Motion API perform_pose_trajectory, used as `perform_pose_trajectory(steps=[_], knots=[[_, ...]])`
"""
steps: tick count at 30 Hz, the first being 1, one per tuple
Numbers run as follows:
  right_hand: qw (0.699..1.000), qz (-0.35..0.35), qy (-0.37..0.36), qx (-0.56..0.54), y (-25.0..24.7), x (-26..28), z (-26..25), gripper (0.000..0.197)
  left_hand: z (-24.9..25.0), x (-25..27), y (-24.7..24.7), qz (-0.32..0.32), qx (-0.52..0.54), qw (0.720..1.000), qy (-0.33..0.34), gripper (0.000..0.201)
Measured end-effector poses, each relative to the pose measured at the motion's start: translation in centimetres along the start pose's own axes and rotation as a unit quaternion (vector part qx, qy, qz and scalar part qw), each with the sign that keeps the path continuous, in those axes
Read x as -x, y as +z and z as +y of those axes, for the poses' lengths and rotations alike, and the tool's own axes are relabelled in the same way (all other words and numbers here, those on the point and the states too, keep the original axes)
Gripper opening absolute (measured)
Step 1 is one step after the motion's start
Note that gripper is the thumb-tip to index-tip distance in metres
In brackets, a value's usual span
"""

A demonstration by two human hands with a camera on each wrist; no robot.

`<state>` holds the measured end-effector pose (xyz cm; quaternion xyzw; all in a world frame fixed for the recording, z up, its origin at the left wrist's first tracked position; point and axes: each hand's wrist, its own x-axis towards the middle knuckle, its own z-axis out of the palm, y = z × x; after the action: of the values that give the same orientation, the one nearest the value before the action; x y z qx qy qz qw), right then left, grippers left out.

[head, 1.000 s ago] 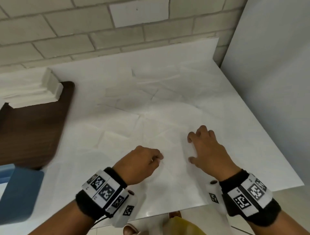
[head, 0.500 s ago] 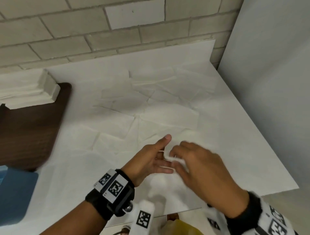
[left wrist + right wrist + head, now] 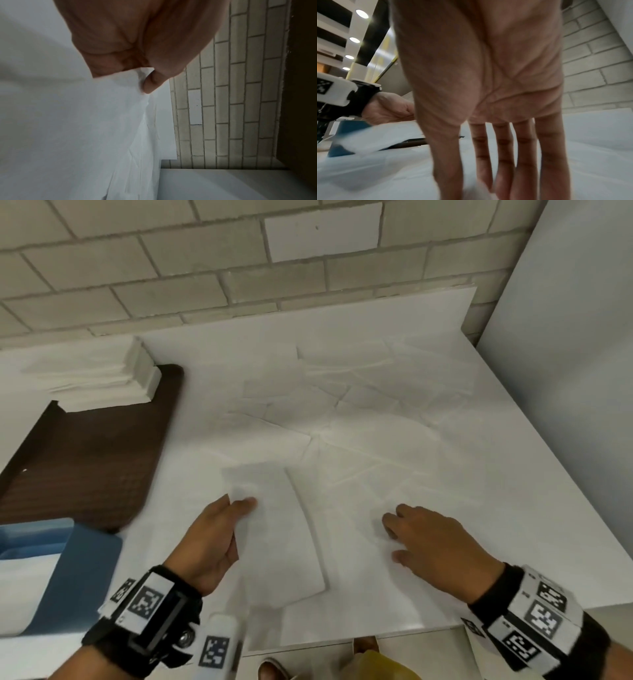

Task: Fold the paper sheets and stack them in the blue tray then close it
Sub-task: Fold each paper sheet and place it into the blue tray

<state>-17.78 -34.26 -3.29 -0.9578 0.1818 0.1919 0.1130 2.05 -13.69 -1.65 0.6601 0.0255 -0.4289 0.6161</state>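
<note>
At the far left of your head view sits the blue tray [image 3: 85, 573], open, with white paper already lying inside it, near the table's front edge and just in front of the dark brown board [image 3: 89, 446] that carries a stack of white sheets [image 3: 89, 381]. Next comes your left hand [image 3: 209, 546], thumb and fingers pinched on the left edge of the folded sheet [image 3: 281, 539], which hangs lifted off the table as a long narrow strip. Expect it to be nearly weightless, limp and quick to flutter or spring open, so it is best held close to the fold or supported flat from below rather than by one corner. Further right lie the loose sheets [image 3: 359, 419], creased and overlapping across the white table [image 3: 513, 542]; thin as they look, they will likely slide on each other and tear if dragged. Your right hand [image 3: 442, 546] is spread, fingers nearly straight and tips down on that paper, holding nothing. The left wrist view shows what the head view cannot: your thumb [image 3: 154, 82] pressing the sheet's edge against the fingers. The right wrist view shows your fingertips [image 3: 518, 180] touching the paper, though blurred, and the tray's blue wall behind the lifted sheet.
</note>
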Motion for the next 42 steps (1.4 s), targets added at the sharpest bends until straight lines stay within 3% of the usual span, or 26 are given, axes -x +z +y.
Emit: perform_pose_trajectory(steps=[2,4,10,12,15,18,19,21,23,25,27,29,33,36,42], knots=[[1.000,0.013,-0.002,-0.024,0.0,0.1,0.1,0.015,-0.3,0.3,0.0,-0.012,-0.001,1.000,-0.006,0.024],[0.999,0.036,-0.003,-0.039,-0.3,0.6,-0.1,0.018,-0.7,0.5,0.2,-0.020,-0.002,1.000,-0.018,0.025],[0.972,0.234,-0.010,-0.019,-2.3,3.0,-3.5,0.022,-2.5,1.1,2.1,-0.058,-0.001,0.996,-0.066,0.029],[0.968,0.244,-0.036,-0.036,-1.8,2.6,-4.8,0.027,-2.6,1.4,3.2,-0.100,-0.003,0.991,-0.084,0.036],[0.974,0.206,-0.087,-0.037,-0.4,1.5,-7.4,0.030,-2.2,1.4,4.5,-0.160,0.003,0.984,-0.083,0.045],[0.977,0.149,-0.144,-0.049,0.6,1.2,-8.8,0.011,-2.5,0.6,4.6,-0.129,-0.049,0.990,0.002,0.030],[0.974,0.137,-0.145,-0.108,-0.1,1.5,-8.9,0.017,-2.6,0.2,4.4,-0.109,-0.062,0.992,0.032,0.026],[0.942,0.178,-0.114,-0.262,-1.1,1.8,-8.5,0.031,-2.5,0.0,3.6,-0.090,-0.056,0.990,0.088,0.020],[0.883,0.230,-0.044,-0.407,-2.1,1.5,-7.5,0.025,-1.9,0.2,2.8,-0.104,-0.040,0.986,0.127,0.025],[0.833,0.146,0.003,-0.534,-2.7,0.4,-7.0,0.021,-1.4,0.9,2.0,-0.119,-0.048,0.980,0.153,0.033],[0.794,0.078,0.005,-0.603,-2.7,-0.8,-7.0,0.022,-1.5,1.0,1.7,-0.123,-0.086,0.975,0.161,0.035],[0.798,0.117,-0.043,-0.589,-2.9,-1.9,-7.9,0.035,-1.7,1.1,1.4,-0.113,-0.126,0.972,0.161,0.038],[0.844,0.213,-0.137,-0.473,-2.4,-3.2,-9.4,0.060,-1.4,1.8,0.8,-0.073,-0.166,0.966,0.182,0.033],[0.850,0.214,-0.168,-0.451,-2.6,-3.6,-10.1,0.077,-0.9,2.2,-0.1,-0.034,-0.184,0.959,0.211,0.023],[0.867,0.221,-0.173,-0.412,-4.2,-4.3,-11.2,0.105,-0.5,3.3,-1.8,0.020,-0.207,0.945,0.250,0.052]])
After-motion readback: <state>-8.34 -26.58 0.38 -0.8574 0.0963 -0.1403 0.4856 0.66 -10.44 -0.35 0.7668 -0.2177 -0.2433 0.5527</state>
